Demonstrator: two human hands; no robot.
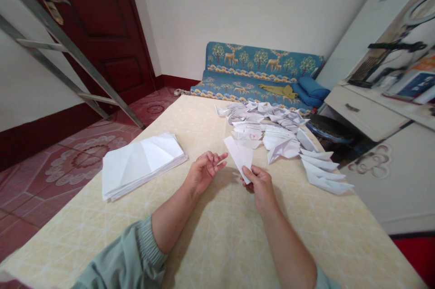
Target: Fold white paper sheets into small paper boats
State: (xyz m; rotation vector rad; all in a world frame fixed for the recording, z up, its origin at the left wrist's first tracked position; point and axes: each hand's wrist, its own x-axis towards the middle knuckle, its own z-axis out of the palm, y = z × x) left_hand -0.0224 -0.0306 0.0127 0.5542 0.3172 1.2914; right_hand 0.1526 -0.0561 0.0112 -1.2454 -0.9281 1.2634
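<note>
A folded piece of white paper [239, 154], roughly triangular, is pinched near its lower corner by my right hand [260, 185], thumb on top. My left hand [206, 171] is just left of it, fingers loosely curled and apart, touching nothing. On the left of the table lies a stack of white paper sheets [136, 162] with crease lines across the top one. Beyond my right hand a heap of folded paper pieces [261, 119] covers the far right of the table, some with print. A row of folded white paper boats [324, 173] sits near the right edge.
The table [217, 239] has a pale yellow patterned cover. Behind it stands a blue sofa [231, 83] with a deer pattern. A metal ladder [78, 55] leans by a dark red door [102, 17] at left. A white cabinet [377, 117] and a dark round stool [328, 128] are at right.
</note>
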